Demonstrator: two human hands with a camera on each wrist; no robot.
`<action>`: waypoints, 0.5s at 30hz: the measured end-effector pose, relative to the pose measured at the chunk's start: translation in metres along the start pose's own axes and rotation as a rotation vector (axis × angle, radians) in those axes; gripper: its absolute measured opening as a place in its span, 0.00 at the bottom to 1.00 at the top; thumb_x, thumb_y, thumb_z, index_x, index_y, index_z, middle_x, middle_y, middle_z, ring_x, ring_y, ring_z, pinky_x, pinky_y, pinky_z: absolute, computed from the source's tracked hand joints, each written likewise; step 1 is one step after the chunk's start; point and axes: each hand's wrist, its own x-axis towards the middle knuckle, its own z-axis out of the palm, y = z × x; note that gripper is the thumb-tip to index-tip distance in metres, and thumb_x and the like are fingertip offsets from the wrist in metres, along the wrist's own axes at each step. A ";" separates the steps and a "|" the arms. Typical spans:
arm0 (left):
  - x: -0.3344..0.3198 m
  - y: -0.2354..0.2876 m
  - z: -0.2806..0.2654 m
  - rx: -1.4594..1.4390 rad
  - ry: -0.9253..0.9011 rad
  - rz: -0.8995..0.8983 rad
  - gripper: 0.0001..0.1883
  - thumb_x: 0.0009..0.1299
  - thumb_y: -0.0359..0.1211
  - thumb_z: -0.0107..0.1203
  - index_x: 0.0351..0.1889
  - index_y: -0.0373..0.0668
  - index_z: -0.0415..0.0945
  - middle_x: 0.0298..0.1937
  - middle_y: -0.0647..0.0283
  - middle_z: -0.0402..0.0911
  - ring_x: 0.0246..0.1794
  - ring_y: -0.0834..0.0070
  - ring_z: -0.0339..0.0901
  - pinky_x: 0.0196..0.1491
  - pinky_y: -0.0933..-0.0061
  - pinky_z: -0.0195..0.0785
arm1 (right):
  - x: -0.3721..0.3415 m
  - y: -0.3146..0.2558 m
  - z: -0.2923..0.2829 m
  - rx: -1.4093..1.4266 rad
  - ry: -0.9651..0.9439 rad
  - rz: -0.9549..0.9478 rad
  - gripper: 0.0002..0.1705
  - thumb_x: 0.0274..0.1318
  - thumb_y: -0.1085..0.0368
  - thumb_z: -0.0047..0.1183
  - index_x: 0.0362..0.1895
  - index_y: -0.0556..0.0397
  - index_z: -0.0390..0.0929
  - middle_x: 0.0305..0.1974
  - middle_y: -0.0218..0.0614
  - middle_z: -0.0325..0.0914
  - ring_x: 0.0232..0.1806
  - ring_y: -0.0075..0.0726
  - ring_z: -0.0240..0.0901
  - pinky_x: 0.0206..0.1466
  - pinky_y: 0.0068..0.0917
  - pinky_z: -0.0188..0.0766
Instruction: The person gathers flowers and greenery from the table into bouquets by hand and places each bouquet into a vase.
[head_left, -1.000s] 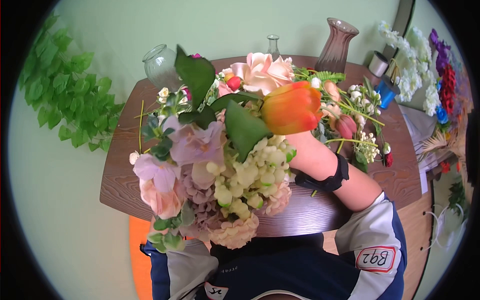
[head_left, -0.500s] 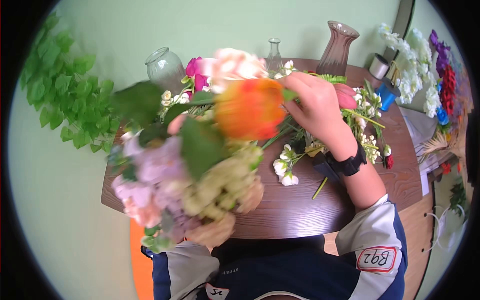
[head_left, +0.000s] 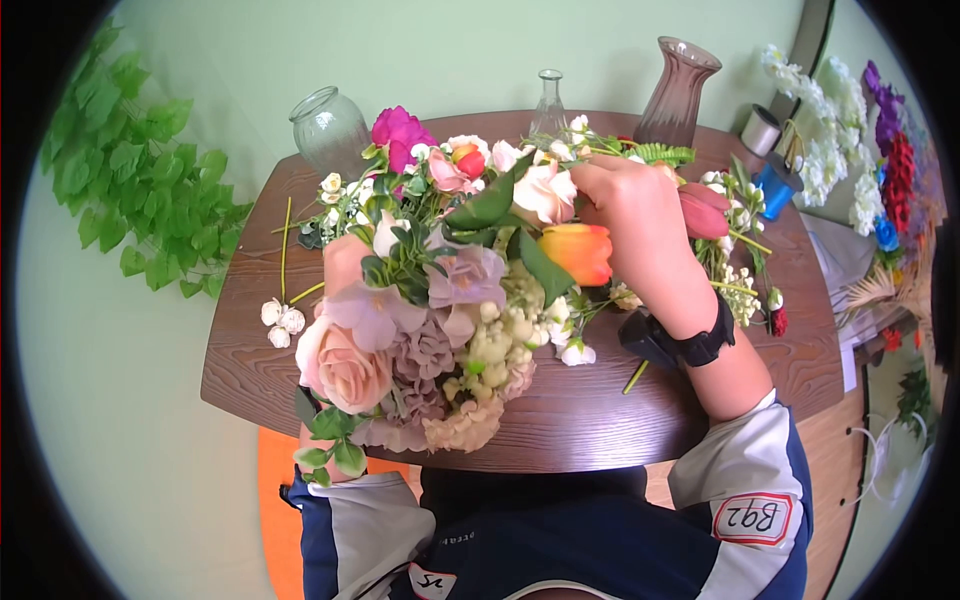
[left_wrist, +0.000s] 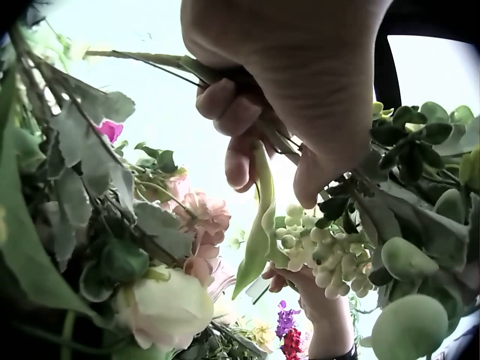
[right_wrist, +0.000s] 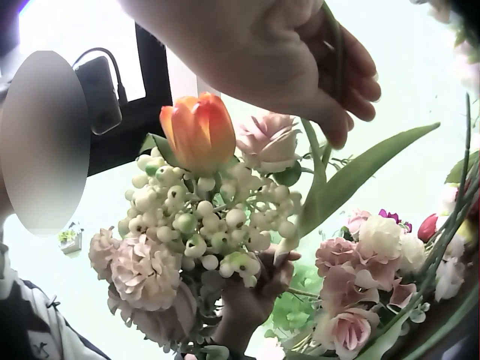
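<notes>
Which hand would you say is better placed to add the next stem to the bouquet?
The right hand, I think: its fingers are curled around a green stem close to the bouquet, while the left hand is occupied gripping the bouquet.

Here's the mixed bouquet [head_left: 415, 350], held aloft: orange tulip [head_left: 577, 254] right beside the cream berry cluster [head_left: 492, 345], blush rose [head_left: 350, 365] left of those berries.

The tabletop [head_left: 590, 435] is grained wood with a soft sheen; the tall vase [head_left: 672, 100], round jar [head_left: 331, 132] and bottle [head_left: 549, 108] are glossy glass. Lilac blooms [head_left: 468, 277] look matt and cloth-like, the pale berries [right_wrist: 235, 218] smooth and plastic-like, the sleeves [head_left: 725, 460] matt cloth.
</notes>
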 end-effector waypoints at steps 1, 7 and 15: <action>0.001 0.001 0.000 -0.012 -0.005 -0.002 0.21 0.57 0.32 0.53 0.50 0.40 0.67 0.49 0.58 0.70 0.44 0.63 0.70 0.44 0.70 0.64 | -0.001 0.002 0.002 0.000 0.000 0.001 0.02 0.33 0.74 0.51 0.18 0.54 0.71 0.19 0.38 0.71 0.25 0.44 0.73 0.27 0.37 0.70; 0.008 0.008 -0.003 -0.080 -0.028 -0.015 0.21 0.56 0.32 0.54 0.49 0.40 0.68 0.48 0.58 0.70 0.43 0.63 0.70 0.43 0.70 0.64 | -0.003 0.024 0.022 -0.126 -0.023 0.202 0.02 0.34 0.73 0.52 0.19 0.54 0.76 0.20 0.44 0.75 0.24 0.47 0.75 0.27 0.38 0.72; 0.019 0.022 -0.006 -0.177 -0.067 -0.019 0.21 0.55 0.32 0.55 0.48 0.40 0.68 0.47 0.59 0.71 0.41 0.62 0.71 0.42 0.70 0.65 | -0.004 -0.001 0.015 0.034 -0.115 0.065 0.01 0.34 0.72 0.52 0.18 0.55 0.75 0.20 0.42 0.74 0.25 0.47 0.75 0.28 0.38 0.73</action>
